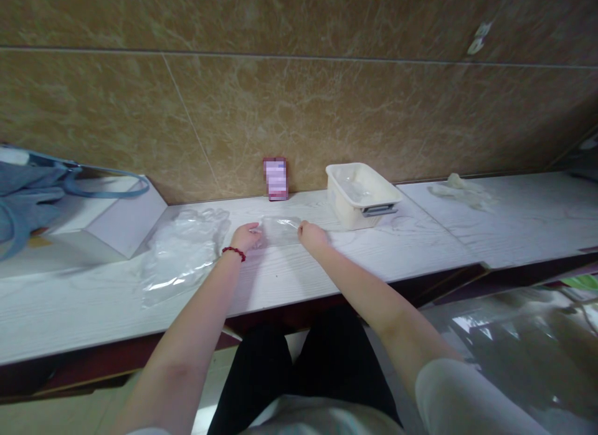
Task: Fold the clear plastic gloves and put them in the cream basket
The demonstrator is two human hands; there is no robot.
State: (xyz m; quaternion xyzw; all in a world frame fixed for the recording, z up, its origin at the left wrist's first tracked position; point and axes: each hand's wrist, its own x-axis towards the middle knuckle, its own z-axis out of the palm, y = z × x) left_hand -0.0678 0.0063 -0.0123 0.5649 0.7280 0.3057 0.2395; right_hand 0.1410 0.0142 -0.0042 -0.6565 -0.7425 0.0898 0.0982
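Note:
A thin clear plastic bag (281, 230) spans the gap between my two hands, just over the white countertop. My right hand (312, 237) is closed, pinching the bag's right edge between thumb and fingers. At the opposite edge is my left hand (245, 237), its fingers bent around crumpled clear plastic and the index finger pointing forward; a red bead bracelet circles that wrist. Left of this hand lies a loose pile of clear plastic bags (187, 248). To the right of my right hand stands a cream plastic bin (348, 210) with a grey handle and clear material inside.
A phone (276, 179) leans upright against the brown tiled wall (299, 117). On the left, a white box (119, 226) sits beside a blue bag (28, 195). A crumpled pale glove-like item (462, 192) lies at the right. The countertop's front edge (299, 301) runs close to my legs.

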